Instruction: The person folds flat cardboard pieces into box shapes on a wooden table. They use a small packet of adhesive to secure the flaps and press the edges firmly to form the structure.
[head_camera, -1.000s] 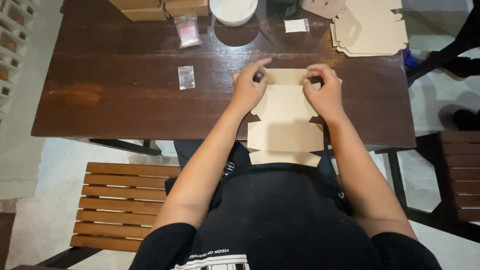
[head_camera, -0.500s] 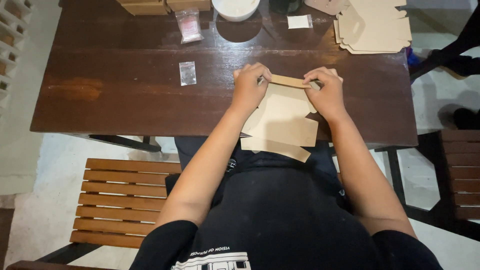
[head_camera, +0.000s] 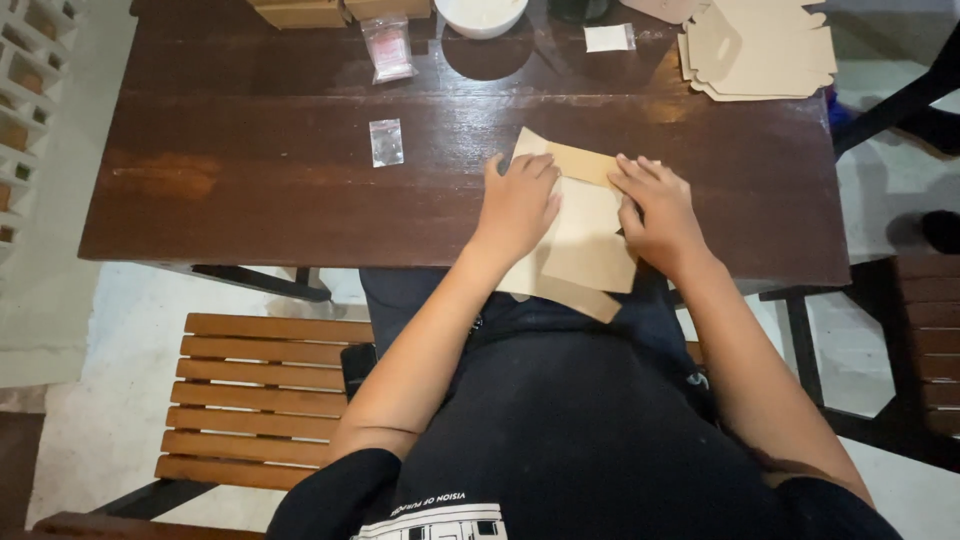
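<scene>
**Folding the cardboard sheet at the table edge**

Since a moment ago, the cardboard sheet (head_camera: 585, 240) has turned a little, its near end now hanging past the table (head_camera: 260, 190) edge. The left hand (head_camera: 518, 200) and right hand (head_camera: 655, 210) lie flat on it, grasping nothing. I think firm, even pressure along the crease helps. Far off, a white bowl (head_camera: 480, 15); its contents I cannot see. A small clear bag (head_camera: 386, 141) lies apart.

White bowl (head_camera: 481, 14), brown boxes (head_camera: 340, 10) cut by top edge; cardboard blank (head_camera: 585, 235) part-hidden under both hands.
</scene>
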